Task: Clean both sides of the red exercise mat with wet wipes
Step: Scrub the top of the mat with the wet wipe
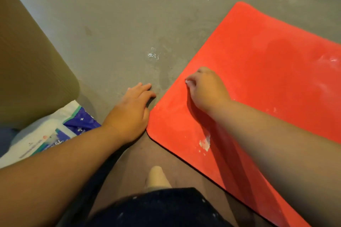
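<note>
Head view: the flat red exercise mat [258, 57] lies on the grey concrete floor [120, 24], filling the right of the scene. Its rounded near-left corner sits just beside the left hand [132, 108], which rests flat on the floor, fingers straight. The right hand [206, 88] is on the mat close to its left edge, fingers curled round a small white wad [189, 82], judged to be a wet wipe. Most of the mat extends right and far from this hand and runs out of frame, so its long axis cannot be confirmed. A white smear [205, 143] lies nearer, beside the right forearm. The white-and-blue soft wipes pack [55, 131] lies near left; its print is unreadable.
</note>
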`<act>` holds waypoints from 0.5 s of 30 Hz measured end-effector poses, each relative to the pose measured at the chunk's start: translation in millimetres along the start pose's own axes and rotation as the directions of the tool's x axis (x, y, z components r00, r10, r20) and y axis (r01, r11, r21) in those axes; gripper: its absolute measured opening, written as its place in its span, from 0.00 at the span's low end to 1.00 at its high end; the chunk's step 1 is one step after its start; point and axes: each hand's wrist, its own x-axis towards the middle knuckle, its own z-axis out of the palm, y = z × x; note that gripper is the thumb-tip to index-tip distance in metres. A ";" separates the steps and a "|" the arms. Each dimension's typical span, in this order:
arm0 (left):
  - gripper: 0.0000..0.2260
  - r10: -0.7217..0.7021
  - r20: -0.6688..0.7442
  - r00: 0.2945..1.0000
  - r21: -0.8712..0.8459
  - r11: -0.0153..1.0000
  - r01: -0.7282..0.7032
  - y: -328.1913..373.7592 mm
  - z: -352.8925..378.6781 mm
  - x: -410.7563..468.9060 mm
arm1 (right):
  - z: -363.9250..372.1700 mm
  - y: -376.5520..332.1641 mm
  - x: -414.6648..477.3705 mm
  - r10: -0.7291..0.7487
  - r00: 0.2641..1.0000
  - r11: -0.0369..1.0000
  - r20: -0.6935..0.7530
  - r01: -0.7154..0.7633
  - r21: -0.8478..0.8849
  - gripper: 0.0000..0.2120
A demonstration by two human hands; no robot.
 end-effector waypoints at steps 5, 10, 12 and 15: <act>0.39 -0.066 0.465 0.883 0.139 0.990 0.001 9.1 -43.9 9.5 | 6.6 -71.9 -74.8 -0.349 0.923 0.930 0.161 0.319 0.185 0.08; 0.43 -0.028 0.596 0.803 0.183 0.978 -0.101 -0.6 -51.5 11.4 | -1.3 -21.0 -20.3 -0.114 0.992 0.993 0.061 0.113 0.021 0.13; 0.44 -0.015 0.616 0.787 0.164 0.980 -0.110 -3.1 -52.9 14.1 | 3.2 -25.4 -18.9 -0.009 0.999 0.999 0.045 0.007 0.040 0.12; 0.44 -0.020 0.653 0.757 0.162 0.980 -0.114 -7.2 -55.5 18.5 | 5.8 -65.9 -56.1 -0.275 0.949 0.954 0.156 0.249 0.167 0.09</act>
